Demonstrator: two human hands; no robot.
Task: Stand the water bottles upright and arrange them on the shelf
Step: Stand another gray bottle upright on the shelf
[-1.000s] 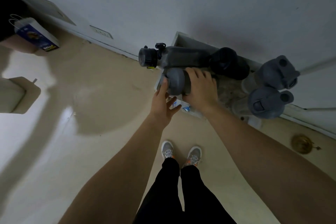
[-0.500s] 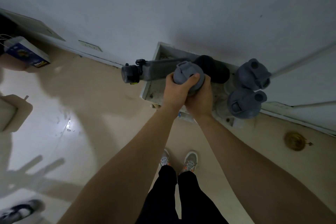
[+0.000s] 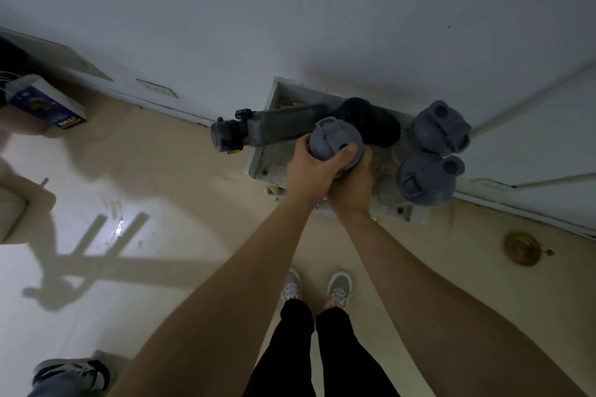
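- Head view: your left hand (image 3: pixel 311 167) wraps closed around the lid of the grey bottle (image 3: pixel 335 142), upright on the shelf (image 3: pixel 263 164).
- Your right hand (image 3: pixel 353 185) clasps the same bottle lower down, fingers hidden behind it.
- Another bottle (image 3: pixel 274 129) lies sideways just behind it.

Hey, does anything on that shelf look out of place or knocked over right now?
Yes. The long grey bottle lies on its side, its cap end overhanging the left edge of the shelf. A dark bottle behind also lies flat. The two grey-lidded bottles on the right stand upright.
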